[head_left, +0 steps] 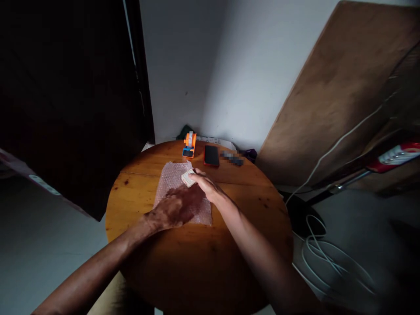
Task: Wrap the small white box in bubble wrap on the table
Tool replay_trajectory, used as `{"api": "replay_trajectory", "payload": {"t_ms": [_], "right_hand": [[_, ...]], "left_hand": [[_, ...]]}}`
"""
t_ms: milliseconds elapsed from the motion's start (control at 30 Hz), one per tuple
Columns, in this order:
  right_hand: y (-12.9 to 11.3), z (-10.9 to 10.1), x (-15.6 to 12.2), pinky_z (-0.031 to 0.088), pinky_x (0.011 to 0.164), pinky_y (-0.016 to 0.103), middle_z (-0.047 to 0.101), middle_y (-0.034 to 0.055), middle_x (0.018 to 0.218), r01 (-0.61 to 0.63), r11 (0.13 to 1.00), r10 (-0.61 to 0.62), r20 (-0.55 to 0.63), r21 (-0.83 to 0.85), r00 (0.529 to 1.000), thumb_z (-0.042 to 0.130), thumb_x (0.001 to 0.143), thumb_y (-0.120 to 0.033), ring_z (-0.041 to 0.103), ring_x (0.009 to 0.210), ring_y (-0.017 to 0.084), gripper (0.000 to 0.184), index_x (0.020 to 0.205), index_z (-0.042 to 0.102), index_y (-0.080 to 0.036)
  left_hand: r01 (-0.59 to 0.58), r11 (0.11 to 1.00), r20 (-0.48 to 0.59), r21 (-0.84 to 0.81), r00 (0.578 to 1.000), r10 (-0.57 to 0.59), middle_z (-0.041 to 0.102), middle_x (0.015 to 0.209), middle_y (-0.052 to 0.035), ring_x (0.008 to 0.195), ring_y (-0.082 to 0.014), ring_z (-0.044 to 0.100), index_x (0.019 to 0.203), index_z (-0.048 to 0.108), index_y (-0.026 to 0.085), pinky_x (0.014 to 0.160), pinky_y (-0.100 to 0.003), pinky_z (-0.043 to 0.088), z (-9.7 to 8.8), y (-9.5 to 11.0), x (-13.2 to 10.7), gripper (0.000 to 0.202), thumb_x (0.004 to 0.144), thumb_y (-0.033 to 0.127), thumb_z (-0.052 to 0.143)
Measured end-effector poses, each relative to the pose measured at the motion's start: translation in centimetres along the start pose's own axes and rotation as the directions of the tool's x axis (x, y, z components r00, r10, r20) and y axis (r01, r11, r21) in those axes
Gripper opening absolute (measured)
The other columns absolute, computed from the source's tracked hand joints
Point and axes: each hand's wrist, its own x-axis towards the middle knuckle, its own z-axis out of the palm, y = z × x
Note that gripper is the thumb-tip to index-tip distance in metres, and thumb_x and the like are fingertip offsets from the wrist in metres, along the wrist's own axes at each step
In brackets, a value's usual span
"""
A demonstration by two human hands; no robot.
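Note:
A sheet of bubble wrap (166,177) lies flat on the round wooden table (131,197). Above it, my right hand (205,184) grips a small cream-coloured box (188,178) with a printed border, thumb on its top face. My left hand (173,206) is over the lower left part of the wrap, close to the box. Motion smears its fingers, so their pose and any contact with the wrap are unclear.
Toward the back of the table are an orange tape dispenser (189,145), a phone (211,155) with a red edge, and a pixelated dark item (232,158). A pale wall (210,65) rises behind. White cable (323,253) coils on the floor at right.

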Motion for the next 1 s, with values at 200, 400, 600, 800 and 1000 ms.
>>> {"api": "replay_trajectory", "payload": {"t_ms": [200,400,600,800,1000], "right_hand": [[1.8,-0.6,-1.4,0.048,0.085,0.033,0.066,0.0027,0.106,0.057,0.957,-0.061,-0.005,-0.285,0.998,0.058,0.076,-0.025,0.061,0.096,0.02,0.049,0.124,0.057,-0.024],[2.5,-0.9,-2.8,0.048,0.095,0.037,0.063,0.0086,0.123,0.163,0.928,-0.139,0.095,-0.336,0.986,0.068,0.072,-0.023,0.061,0.108,0.022,0.069,0.138,0.047,-0.021],[2.8,-2.1,-2.9,0.047,0.092,0.037,0.068,0.0084,0.116,0.26,0.834,-0.16,0.237,-0.486,0.958,0.07,0.071,-0.016,0.063,0.103,0.023,0.054,0.123,0.056,-0.02],[1.9,-1.4,-3.2,0.049,0.086,0.034,0.069,0.0054,0.111,0.292,0.818,-0.19,0.246,-0.496,0.95,0.066,0.076,-0.016,0.064,0.097,0.021,0.044,0.118,0.057,-0.023],[1.9,-1.2,-3.5,0.047,0.094,0.037,0.065,0.0095,0.122,0.342,0.768,-0.21,0.292,-0.541,0.933,0.061,0.077,-0.012,0.061,0.109,0.023,0.05,0.125,0.054,-0.022]], "left_hand": [[0.138,0.99,-0.113,0.008,0.984,-0.137,0.06,0.133,-0.0132,0.124,-0.0317,0.052,0.129,0.061,0.016,0.11,-0.046,0.04,0.9,-2.8,-0.9,0.048,0.089,0.042,0.055],[0.236,0.972,-0.117,0.008,0.965,-0.234,0.042,0.152,-0.0147,0.14,-0.0355,0.036,0.149,0.036,0.021,0.116,-0.053,0.029,1.9,-3.8,-1.5,0.089,0.077,0.061,0.067],[0.258,0.966,-0.052,0.007,0.965,-0.258,0.034,0.157,-0.0177,0.145,-0.0368,0.027,0.154,0.028,0.016,0.12,-0.052,0.022,1.6,-4.5,-1.9,0.101,0.074,0.063,0.068],[0.226,0.974,-0.016,-0.004,0.974,-0.226,0.031,0.159,-0.0189,0.148,-0.0362,0.023,0.154,0.026,0.012,0.123,-0.051,0.017,1.0,-4.3,-1.9,0.104,0.073,0.06,0.07],[0.19,0.982,0.016,-0.016,0.982,-0.19,0.029,0.16,-0.0193,0.149,-0.0368,0.021,0.156,0.023,0.012,0.124,-0.053,0.012,0.9,-4.7,-2.2,0.107,0.074,0.065,0.066]]}}
